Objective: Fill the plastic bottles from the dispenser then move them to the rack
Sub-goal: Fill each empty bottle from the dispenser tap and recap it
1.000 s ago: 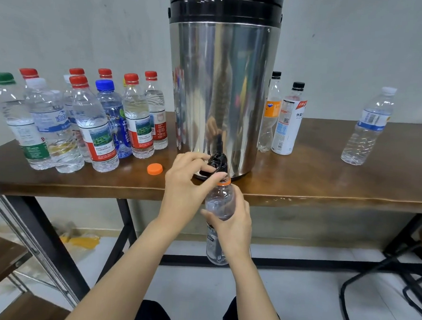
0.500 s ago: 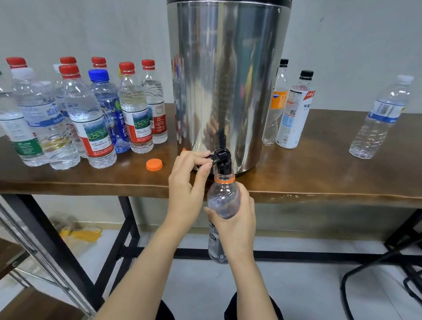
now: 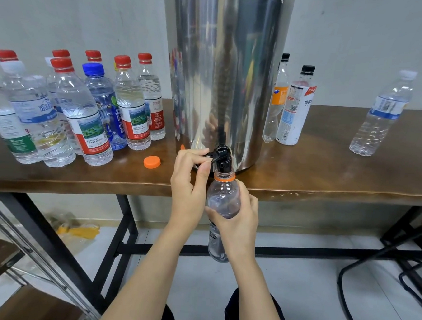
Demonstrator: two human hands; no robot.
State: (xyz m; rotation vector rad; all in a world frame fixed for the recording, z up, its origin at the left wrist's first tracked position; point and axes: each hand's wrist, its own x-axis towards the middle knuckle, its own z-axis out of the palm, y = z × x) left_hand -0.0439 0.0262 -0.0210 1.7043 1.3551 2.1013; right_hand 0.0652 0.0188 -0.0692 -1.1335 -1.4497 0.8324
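Your right hand (image 3: 236,218) is wrapped around the shoulder of the open bottle (image 3: 223,205), fingers closed on it, holding its mouth up under the tap (image 3: 221,158) at the foot of the steel dispenser (image 3: 222,74), just off the bench (image 3: 327,177) edge. Your left hand (image 3: 188,183) pinches the tap lever between thumb and fingers. Whether water is running cannot be told. Judgement: the bottle is thin clear plastic, light now and heavier as it fills; its wall will dent under a hard squeeze and push water out of the open neck. Keep the hold at the stiffer shoulder below the orange neck ring, firm, not tight; the wall may be slick if wet. Its orange cap (image 3: 152,161) lies on the bench at 9 o'clock from the tap. Capped bottles (image 3: 84,112) stand at 10 o'clock.
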